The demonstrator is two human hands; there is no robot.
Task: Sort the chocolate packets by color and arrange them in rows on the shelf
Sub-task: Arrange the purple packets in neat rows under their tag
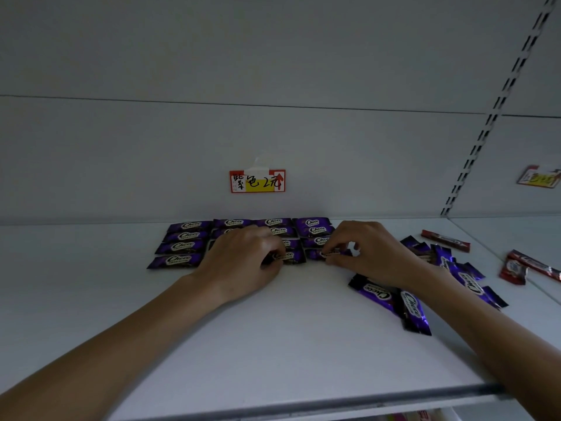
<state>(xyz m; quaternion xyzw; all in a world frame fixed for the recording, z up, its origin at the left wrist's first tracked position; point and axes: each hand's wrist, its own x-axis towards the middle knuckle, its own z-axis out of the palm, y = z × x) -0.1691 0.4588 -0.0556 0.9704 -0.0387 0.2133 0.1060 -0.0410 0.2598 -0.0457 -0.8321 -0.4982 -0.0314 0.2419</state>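
Dim light falls on a white shelf (pixel 273 329) seen from the head camera, with a pale back panel (pixel 151 147) rising behind it. A red and yellow price label (pixel 257 181) with handwriting is taped to that panel, just above the goods. A slotted upright (pixel 498 107) runs up the right side, and a second label (pixel 538 176) hangs beyond it, blurred.

Against the back of the shelf, purple packets (pixel 185 237) lie flat in neat rows, four deep in the leftmost column, all with the logo facing up. Both arms reach in from the near edge to the front row.

The left hand (pixel 243 262) lies palm down, its fingers curled onto the third packet (pixel 290 257) of that row, gripping its left end. It covers most of the second column.

The right hand (pixel 373 253) pinches the fourth packet (pixel 329 253) between thumb and fingertips, and this one lies just beside the third, at the right end of the row.

Loose purple packets (pixel 382 294) lie in an untidy heap under and beside the right forearm, some overlapping and turned at angles. Red packets (pixel 446 240) lie further right, well apart from the purple rows.
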